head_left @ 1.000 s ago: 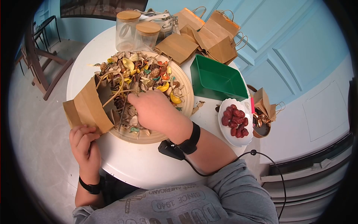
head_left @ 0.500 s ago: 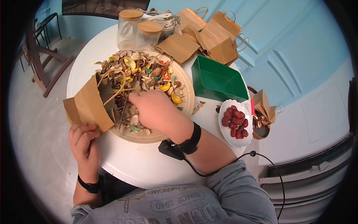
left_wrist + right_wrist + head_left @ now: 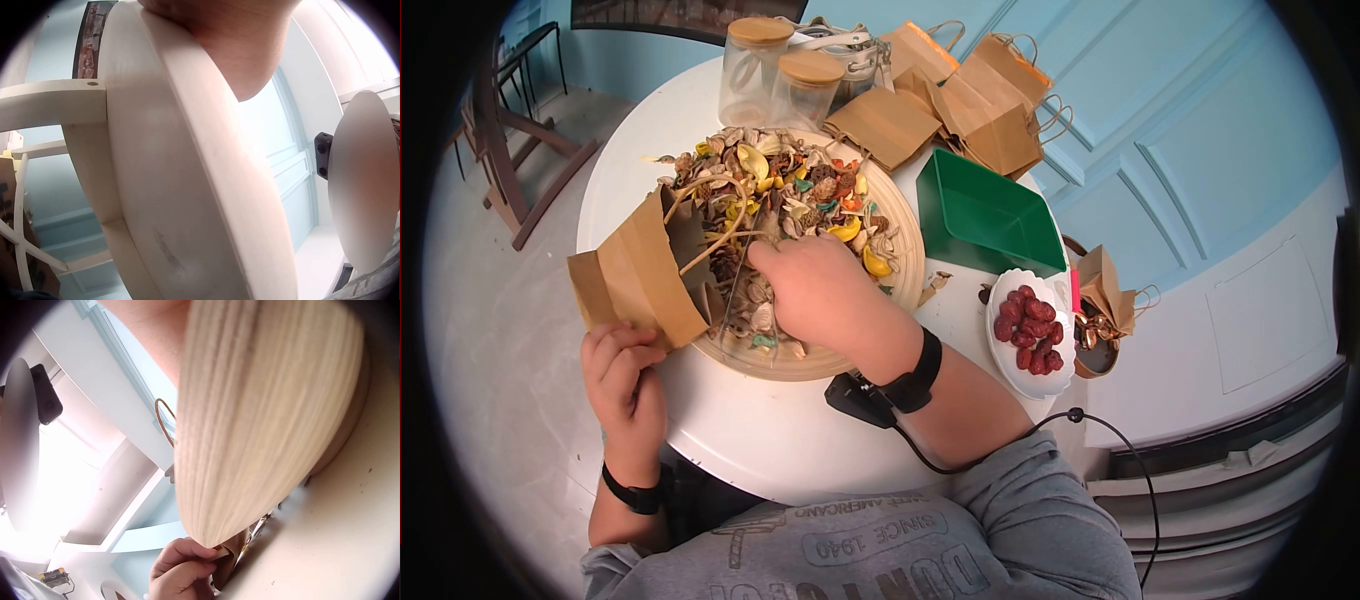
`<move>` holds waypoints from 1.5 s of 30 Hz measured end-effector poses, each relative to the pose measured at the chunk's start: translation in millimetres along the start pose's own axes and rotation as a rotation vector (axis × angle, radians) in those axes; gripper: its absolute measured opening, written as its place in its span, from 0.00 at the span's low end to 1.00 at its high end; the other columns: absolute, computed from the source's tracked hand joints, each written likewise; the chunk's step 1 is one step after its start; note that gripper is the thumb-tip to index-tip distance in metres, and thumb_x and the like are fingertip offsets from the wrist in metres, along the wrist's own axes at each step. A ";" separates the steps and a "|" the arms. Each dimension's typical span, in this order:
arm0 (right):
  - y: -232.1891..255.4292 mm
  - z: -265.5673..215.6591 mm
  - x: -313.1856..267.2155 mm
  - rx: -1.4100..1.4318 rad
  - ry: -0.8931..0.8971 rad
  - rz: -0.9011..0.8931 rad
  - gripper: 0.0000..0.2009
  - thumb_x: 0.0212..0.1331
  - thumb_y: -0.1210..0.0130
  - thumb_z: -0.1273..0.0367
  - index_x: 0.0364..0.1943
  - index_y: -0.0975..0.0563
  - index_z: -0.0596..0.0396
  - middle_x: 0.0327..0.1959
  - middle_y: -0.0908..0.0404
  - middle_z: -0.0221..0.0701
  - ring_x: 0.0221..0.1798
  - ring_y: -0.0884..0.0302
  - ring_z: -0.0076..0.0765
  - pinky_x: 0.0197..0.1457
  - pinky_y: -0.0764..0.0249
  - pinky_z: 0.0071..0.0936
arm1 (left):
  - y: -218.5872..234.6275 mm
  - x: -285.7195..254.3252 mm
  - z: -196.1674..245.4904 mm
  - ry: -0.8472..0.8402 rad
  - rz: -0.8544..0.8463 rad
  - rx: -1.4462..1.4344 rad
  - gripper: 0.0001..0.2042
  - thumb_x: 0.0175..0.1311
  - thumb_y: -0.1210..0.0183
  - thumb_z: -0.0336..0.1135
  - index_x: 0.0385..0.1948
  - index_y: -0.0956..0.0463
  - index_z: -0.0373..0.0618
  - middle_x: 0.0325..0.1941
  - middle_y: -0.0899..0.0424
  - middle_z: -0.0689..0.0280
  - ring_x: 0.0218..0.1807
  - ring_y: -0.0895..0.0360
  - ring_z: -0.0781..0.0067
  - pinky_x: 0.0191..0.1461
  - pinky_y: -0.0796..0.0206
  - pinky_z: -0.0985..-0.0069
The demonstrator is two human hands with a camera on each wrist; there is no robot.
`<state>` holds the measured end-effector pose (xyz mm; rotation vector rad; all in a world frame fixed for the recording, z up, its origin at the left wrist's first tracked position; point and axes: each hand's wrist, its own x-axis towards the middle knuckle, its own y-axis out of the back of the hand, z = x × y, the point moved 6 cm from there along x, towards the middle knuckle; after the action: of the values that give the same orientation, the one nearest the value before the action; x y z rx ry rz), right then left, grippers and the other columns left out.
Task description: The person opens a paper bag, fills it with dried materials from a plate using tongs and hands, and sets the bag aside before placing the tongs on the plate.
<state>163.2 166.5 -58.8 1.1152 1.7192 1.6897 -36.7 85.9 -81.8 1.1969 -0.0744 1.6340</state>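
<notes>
Head – right hand: the right hand point(image 3: 820, 290) lies curled over the potpourri point(image 3: 800, 195) in the wooden bowl point(image 3: 900, 280), at the mouth of the bag point(image 3: 635, 275); its fingertips are hidden, so I cannot tell whether it holds any pieces.
Head – left hand: the left hand point(image 3: 620, 375) pinches the bag's bottom corner at about 7 o'clock of the bowl.
Head – bag: it lies tilted on the bowl's rim at 9 o'clock, mouth toward the heap, handles over the pieces.
Head – risk: held by one corner only, the bag could slip or fold, and pieces pushed toward it could spill onto the table point(image 3: 780, 440).
Head – count: two lidded jars point(image 3: 775, 70) at 12 o'clock, one green tray point(image 3: 980, 215) at 3 o'clock, one dish of red fruit point(image 3: 1028, 330) at 4 o'clock, several spare bags point(image 3: 960, 90), too overlapped to count.
Left wrist – view: only the table edge point(image 3: 187, 187) and the heel of the left hand point(image 3: 237, 44) show; fingers are out of sight.
Right wrist – view: the bowl's underside point(image 3: 262, 412) fills the frame; at 6 o'clock the left hand point(image 3: 184, 572) pinches the bag's corner point(image 3: 228, 556).
Right wrist – risk: that thin pinch looks slight, so a shove from the other hand could pull the paper free.
</notes>
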 end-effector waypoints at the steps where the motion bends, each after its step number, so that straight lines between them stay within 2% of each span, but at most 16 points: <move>1: 0.0 0.0 -0.2 -0.002 0.010 0.018 0.10 0.45 0.46 0.77 0.35 0.26 0.56 0.26 0.21 0.39 0.32 0.21 0.52 0.36 0.28 0.45 | 0.0 -0.2 -0.1 0.001 -0.001 0.001 0.10 0.39 0.50 0.16 0.25 0.26 0.39 0.36 0.20 0.59 0.47 0.28 0.51 0.56 0.35 0.62; 32: -3.0 1.2 1.2 0.018 0.009 0.058 0.07 0.46 0.47 0.77 0.32 0.26 0.56 0.25 0.22 0.41 0.34 0.22 0.54 0.38 0.27 0.47 | -1.1 -9.8 -14.1 0.015 -0.025 0.024 0.08 0.42 0.50 0.16 0.25 0.27 0.37 0.39 0.20 0.59 0.49 0.27 0.52 0.60 0.37 0.63; 34: -1.3 0.1 0.2 -0.012 0.041 0.110 0.07 0.45 0.43 0.75 0.31 0.24 0.56 0.24 0.20 0.39 0.31 0.20 0.50 0.40 0.26 0.43 | -1.1 -11.3 -15.4 0.001 -0.025 0.038 0.08 0.43 0.50 0.16 0.25 0.27 0.37 0.40 0.20 0.58 0.51 0.27 0.52 0.62 0.38 0.63; 41: 0.4 -0.5 0.0 0.002 0.064 0.139 0.08 0.43 0.40 0.74 0.30 0.24 0.56 0.22 0.21 0.39 0.30 0.20 0.49 0.39 0.26 0.42 | -0.2 -16.1 -21.5 0.033 -0.053 0.066 0.08 0.43 0.51 0.16 0.26 0.27 0.36 0.41 0.20 0.57 0.55 0.27 0.51 0.64 0.40 0.62; 43: 0.1 1.7 0.8 0.058 0.035 0.125 0.07 0.47 0.48 0.77 0.33 0.25 0.56 0.24 0.22 0.45 0.33 0.22 0.57 0.37 0.27 0.50 | -0.4 -17.1 -23.0 0.024 -0.054 0.066 0.08 0.43 0.51 0.16 0.26 0.27 0.35 0.42 0.20 0.57 0.56 0.27 0.51 0.65 0.40 0.62; 45: 0.3 1.6 0.7 0.053 0.029 0.124 0.07 0.47 0.48 0.77 0.33 0.25 0.56 0.24 0.22 0.45 0.32 0.22 0.57 0.37 0.28 0.50 | 0.2 -16.6 -23.3 0.011 -0.053 0.068 0.08 0.43 0.51 0.16 0.26 0.27 0.35 0.42 0.19 0.56 0.56 0.27 0.50 0.65 0.40 0.62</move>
<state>164.2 168.0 -58.5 1.2505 1.7542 1.7513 -53.1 87.6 -105.1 1.2317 0.0199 1.6077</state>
